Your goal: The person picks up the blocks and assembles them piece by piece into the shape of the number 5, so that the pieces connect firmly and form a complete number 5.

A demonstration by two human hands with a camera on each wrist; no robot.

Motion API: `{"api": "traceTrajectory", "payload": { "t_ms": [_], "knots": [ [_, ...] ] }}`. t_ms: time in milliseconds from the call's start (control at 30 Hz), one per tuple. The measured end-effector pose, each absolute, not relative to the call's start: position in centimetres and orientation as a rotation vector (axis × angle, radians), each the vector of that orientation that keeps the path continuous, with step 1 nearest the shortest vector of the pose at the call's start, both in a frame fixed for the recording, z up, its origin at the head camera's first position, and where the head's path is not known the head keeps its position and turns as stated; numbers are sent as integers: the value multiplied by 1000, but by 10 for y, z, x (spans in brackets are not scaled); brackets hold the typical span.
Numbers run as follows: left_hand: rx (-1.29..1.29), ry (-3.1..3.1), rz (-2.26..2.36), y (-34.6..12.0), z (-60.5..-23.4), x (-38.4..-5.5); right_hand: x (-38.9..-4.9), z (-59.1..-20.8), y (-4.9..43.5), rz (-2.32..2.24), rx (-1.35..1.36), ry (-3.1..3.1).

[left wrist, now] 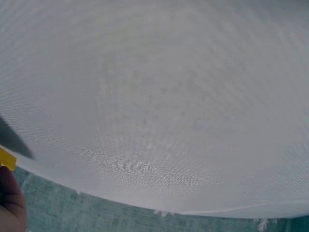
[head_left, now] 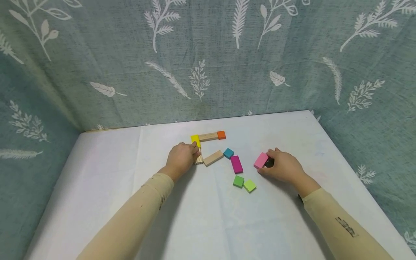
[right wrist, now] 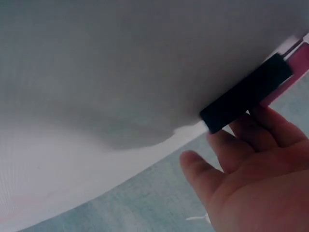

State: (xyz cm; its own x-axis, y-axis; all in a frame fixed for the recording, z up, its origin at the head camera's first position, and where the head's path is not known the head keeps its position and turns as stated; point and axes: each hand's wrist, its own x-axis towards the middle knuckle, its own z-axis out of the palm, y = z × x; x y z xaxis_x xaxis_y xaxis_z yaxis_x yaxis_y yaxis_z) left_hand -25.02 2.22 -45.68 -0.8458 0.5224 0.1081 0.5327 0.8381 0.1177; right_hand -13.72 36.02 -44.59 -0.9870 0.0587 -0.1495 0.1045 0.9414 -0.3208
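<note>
My left hand point(head_left: 182, 159) bends its fingers over the join between a yellow block point(head_left: 195, 139) and a plain wooden block point(head_left: 199, 160). In the left wrist view, the yellow block point(left wrist: 7, 159) shows right at a fingertip. At the right, my right hand point(head_left: 283, 167) holds a pink block point(head_left: 261, 160) by its ends between thumb and fingers. A dark block point(right wrist: 248, 92) sits between the pink block and the palm; the right wrist view shows its long side by the fingertips. The lower fingers of the left hand hide part of the plain block.
A wooden block point(head_left: 208, 137) runs from the yellow block to an orange block point(head_left: 221, 135). Between the hands lie a slanted wooden block point(head_left: 213, 158), a blue block point(head_left: 228, 153) and a magenta block point(head_left: 236, 164). Nearer are green point(head_left: 238, 181) and lime point(head_left: 249, 186) blocks.
</note>
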Motion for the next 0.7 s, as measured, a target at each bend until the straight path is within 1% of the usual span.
{"api": "traceTrajectory", "payload": {
  "t_ms": [167,300,467,700],
  "knots": [
    [-860,-2943,-212,21,-457,-250,-122,-444,342,-528,120,2988],
    [-833,-2959,-222,21,-457,-250,-108,-442,323,-461,18,3039],
    [-833,-2958,-223,22,-457,-250,-100,-442,312,-444,-5,3066],
    [-840,-2957,-208,23,-458,-250,-92,-449,309,-719,71,2949]
  ]
}}
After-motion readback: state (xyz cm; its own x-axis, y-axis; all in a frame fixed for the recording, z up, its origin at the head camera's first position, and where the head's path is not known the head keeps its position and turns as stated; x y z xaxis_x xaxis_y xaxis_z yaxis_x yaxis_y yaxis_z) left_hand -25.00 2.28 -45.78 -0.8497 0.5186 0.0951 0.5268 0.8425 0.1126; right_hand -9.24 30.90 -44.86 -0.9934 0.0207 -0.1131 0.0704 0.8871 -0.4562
